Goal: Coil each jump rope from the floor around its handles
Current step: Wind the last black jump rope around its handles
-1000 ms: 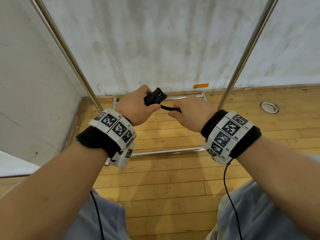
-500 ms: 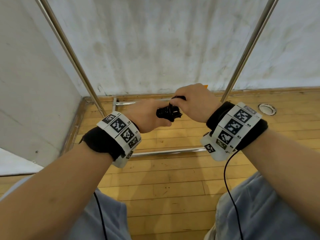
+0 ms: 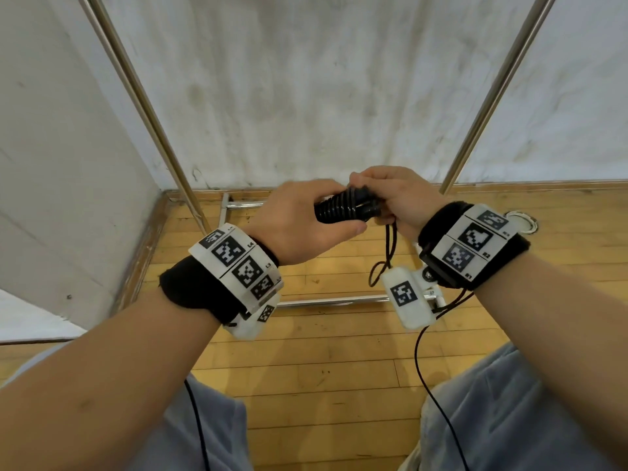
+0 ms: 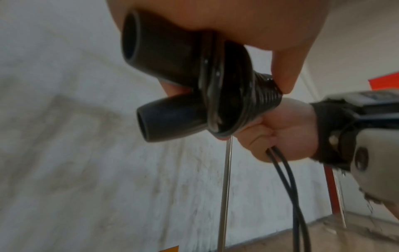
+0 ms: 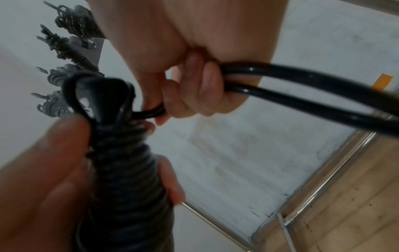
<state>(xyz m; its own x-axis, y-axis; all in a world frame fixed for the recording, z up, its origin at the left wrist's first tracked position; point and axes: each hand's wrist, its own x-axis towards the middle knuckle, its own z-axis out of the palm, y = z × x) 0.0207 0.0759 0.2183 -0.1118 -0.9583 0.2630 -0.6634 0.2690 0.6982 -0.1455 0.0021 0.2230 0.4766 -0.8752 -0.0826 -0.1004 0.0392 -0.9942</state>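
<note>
A black jump rope is in my hands above the wooden floor. My left hand point(image 3: 299, 222) grips the two black handles point(image 4: 164, 81) side by side, with the rope wound in tight turns point(image 3: 343, 209) around them. My right hand point(image 3: 397, 195) holds the doubled loose end of the rope point(image 5: 302, 80) at the tip of the coil point(image 5: 121, 153). A short loop of rope point(image 3: 387, 253) hangs below my right hand. In the right wrist view my left thumb point(image 5: 54, 162) lies along the coil.
A metal rack frame stands ahead, with two slanted poles point(image 3: 142, 107) point(image 3: 492, 96) and low floor bars point(image 3: 333, 300). White walls point(image 3: 306, 79) close the corner. Several more coiled ropes hang on hooks point(image 5: 71, 41). A round floor fitting point(image 3: 520, 222) sits right.
My right hand has circled around the handles from in front to over the top, laying more rope onto the coil. Both hands have shifted slightly. A short hanging loop now shows below my right hand.
</note>
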